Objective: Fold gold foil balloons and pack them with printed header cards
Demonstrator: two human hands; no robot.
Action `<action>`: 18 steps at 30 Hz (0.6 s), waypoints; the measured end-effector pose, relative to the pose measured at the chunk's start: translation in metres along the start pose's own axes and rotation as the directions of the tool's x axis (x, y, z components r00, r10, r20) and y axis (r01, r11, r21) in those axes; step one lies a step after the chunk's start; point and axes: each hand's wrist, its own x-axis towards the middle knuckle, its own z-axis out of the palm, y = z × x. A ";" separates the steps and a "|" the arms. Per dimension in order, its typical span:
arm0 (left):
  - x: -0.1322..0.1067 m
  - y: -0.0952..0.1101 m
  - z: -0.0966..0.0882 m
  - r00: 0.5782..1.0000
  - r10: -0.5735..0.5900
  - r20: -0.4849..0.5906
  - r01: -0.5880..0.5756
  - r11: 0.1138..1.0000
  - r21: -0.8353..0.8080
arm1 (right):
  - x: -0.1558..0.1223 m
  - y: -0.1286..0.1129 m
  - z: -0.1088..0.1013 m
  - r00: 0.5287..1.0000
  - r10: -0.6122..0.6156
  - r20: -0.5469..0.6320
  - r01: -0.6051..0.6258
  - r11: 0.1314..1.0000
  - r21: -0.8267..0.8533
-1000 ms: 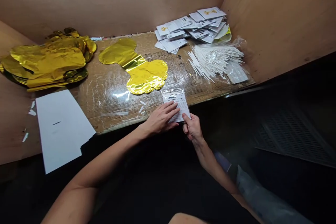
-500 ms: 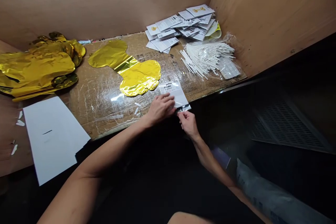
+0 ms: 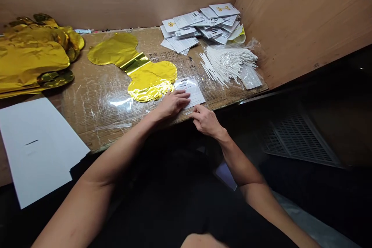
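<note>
foil balloon (image 3: 113, 49): glossy gold metallic | packet (image 3: 190, 88): shiny clear plastic over paper | side panel (image 3: 302, 19): matt wood | sheet (image 3: 37, 147): matt white paper

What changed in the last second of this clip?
The packet slid farther onto the table, away from its edge, under the left hand. The right hand let go of the packet's bottom edge. The gold foil balloon and white sticks stayed put.

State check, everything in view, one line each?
left hand: flat, palm down, on the packet's lower left
right hand: fingers at the packet's lower edge, contact unclear
card in clear sleeve: lying flat on the table
gold foil balloon: flat, deflated
gold foil pile: crumpled, heaped
printed packets: loose, overlapping heap
white sticks: loose bundle on clear plastic
white sheet: lying flat
</note>
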 end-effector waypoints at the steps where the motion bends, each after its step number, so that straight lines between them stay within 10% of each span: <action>1: 0.000 -0.001 0.000 0.999 0.030 0.037 -0.031 0.999 0.041 | 0.002 0.001 0.001 1.000 -0.014 -0.028 0.014 1.000 0.003; 6: 0.001 -0.004 -0.002 0.994 0.058 0.095 -0.072 0.986 0.150 | 0.020 0.004 0.009 0.995 -0.034 -0.091 0.052 0.979 0.198; 11: -0.019 -0.004 -0.003 0.987 0.085 0.138 -0.096 0.993 0.073 | -0.035 0.035 -0.014 0.856 0.455 -0.243 -0.117 0.630 0.768; 14: -0.034 0.000 -0.005 0.982 0.087 0.169 -0.093 0.995 0.027 | -0.073 0.045 -0.024 0.911 0.382 -0.156 -0.237 0.793 0.561; 18: -0.041 0.010 -0.010 0.969 0.111 0.221 -0.120 0.992 0.030 | -0.067 0.029 -0.002 0.986 0.132 -0.105 -0.107 0.969 0.222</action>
